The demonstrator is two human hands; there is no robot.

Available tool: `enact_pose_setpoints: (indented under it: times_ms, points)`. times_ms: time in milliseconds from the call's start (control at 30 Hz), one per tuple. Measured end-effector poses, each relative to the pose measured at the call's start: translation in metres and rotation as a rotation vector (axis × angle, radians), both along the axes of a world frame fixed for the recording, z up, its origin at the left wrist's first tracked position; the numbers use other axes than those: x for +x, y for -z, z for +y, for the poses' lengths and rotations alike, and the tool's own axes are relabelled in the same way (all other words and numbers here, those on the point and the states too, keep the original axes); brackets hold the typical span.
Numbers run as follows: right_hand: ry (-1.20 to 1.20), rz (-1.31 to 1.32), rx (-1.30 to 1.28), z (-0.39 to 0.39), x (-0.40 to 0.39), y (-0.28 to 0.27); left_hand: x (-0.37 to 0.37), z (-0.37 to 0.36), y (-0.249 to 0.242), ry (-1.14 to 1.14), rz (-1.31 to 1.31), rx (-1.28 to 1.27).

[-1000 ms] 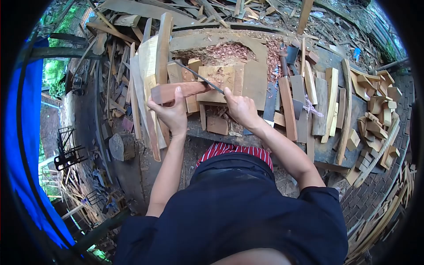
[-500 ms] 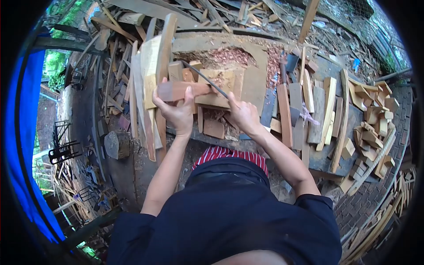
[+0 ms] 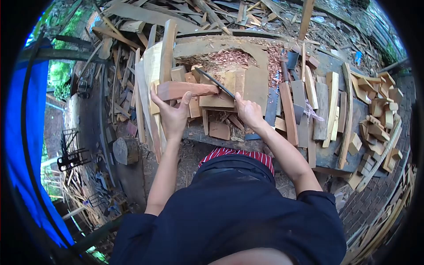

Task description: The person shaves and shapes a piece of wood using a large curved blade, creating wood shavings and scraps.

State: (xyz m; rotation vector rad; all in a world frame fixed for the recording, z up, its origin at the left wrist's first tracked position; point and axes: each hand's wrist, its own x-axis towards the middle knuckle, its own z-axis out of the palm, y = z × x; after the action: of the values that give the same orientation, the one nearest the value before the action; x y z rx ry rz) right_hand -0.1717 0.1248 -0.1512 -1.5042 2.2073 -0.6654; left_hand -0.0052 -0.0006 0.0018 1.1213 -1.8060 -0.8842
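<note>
Red shavings (image 3: 229, 57) litter our workbench (image 3: 329, 155) among planks (image 3: 288, 112) and offcuts (image 3: 354, 143); blue sheeting (image 3: 26, 141) hangs to our left. Our left hand (image 3: 173, 118), thumb and fingers spread, loosely holds one end of a reddish wood piece (image 3: 187, 89), its tip over a pale block (image 3: 227, 98). Our right hand (image 3: 249, 112) closes round a slim dark tool (image 3: 213, 80) crossing that tip. Since half a second ago, the tool has slid rightward.

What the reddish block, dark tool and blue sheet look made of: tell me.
Reddish block: wood, seemingly bare, by its matte, rough-edged surface. Dark tool: probably dull metal, by its thin, straight form. Blue sheet: perhaps smooth plastic, by its even, bright colour; cloth is possible.
</note>
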Motion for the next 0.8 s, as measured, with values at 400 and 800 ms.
enact_pose_setpoints:
  times_ms: [400, 800]
  points:
    - [0.005, -0.180, 0.025, -0.005, 0.000, -0.016, 0.017, -0.037, -0.042, 0.297, -0.578, -0.196]
    - [-0.035, -0.339, 0.053, 0.002, -0.015, -0.013, -0.001, -0.062, -0.052, 0.352, -0.402, -0.086]
